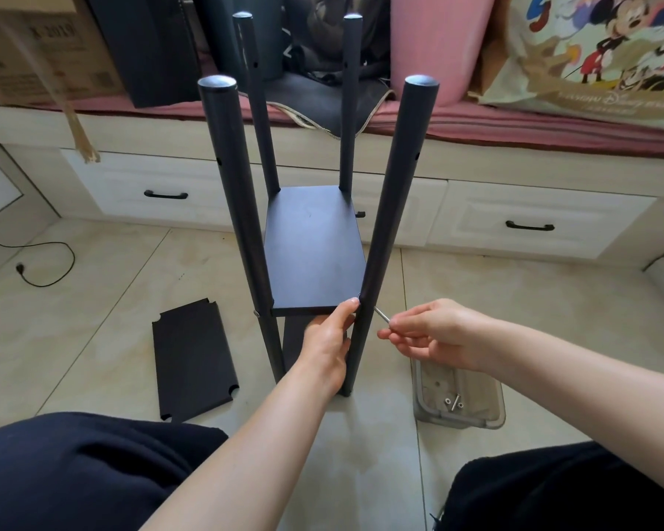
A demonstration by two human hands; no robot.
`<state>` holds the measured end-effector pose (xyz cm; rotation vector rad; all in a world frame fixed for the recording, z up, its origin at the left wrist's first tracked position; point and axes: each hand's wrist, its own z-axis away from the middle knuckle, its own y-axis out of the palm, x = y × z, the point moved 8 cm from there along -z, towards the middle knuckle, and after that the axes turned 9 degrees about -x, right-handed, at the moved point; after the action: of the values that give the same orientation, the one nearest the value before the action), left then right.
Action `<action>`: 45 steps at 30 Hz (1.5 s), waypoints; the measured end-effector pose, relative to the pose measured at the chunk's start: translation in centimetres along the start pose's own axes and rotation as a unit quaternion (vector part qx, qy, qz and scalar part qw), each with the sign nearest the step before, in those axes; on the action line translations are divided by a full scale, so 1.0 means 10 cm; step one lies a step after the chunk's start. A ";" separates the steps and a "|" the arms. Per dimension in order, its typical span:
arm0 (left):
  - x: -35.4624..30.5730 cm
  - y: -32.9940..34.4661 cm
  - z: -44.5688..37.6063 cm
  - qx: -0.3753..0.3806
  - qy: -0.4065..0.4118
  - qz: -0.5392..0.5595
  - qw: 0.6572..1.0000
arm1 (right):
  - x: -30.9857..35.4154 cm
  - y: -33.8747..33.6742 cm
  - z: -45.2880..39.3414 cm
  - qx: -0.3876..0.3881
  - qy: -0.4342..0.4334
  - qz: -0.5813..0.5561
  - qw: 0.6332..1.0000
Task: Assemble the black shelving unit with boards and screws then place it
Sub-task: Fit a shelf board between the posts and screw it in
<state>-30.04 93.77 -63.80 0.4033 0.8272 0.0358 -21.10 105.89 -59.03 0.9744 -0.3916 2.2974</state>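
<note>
Floor: pale tiles (514,300), with your knees in dark trousers at the bottom edge
Shelving unit (315,208): stands upright on the tiles just in front of you, four black round posts rising around one fitted black board (315,243); a lower board shows only partly beneath it
Loose board (194,362): lies flat on the tiles to the left of the unit, apart from it, its notched corners showing
Tray (491,419): clear plastic, on the floor by your right forearm, with a few silver screws (453,403) inside
Your left hand (328,341): grips the near edge of the fitted board beside the near right post (393,224), thumb tip on top of the board at that corner
Your right hand (434,333): pinches a thin silver tool (382,314) whose tip points at the near right post at board height; whether it touches the post, you cannot tell
</note>
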 end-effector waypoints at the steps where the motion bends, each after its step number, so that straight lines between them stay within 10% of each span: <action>1: 0.00 0.01 0.01 0.004 -0.002 -0.001 1.000 | 0.02 -0.01 -0.01 -0.001 -0.006 0.004 1.000; 36: 0.05 0.04 -0.06 0.020 0.000 -0.020 1.000 | 0.25 0.13 -0.11 -0.019 -0.163 0.126 0.978; 45: 0.06 0.03 -0.08 0.021 0.000 -0.030 0.999 | 0.39 0.13 -0.09 -0.078 -0.275 0.256 0.923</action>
<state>-30.23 94.43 -64.60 0.4176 0.8405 -0.0363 -24.49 106.94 -56.84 1.5750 -1.1657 2.3376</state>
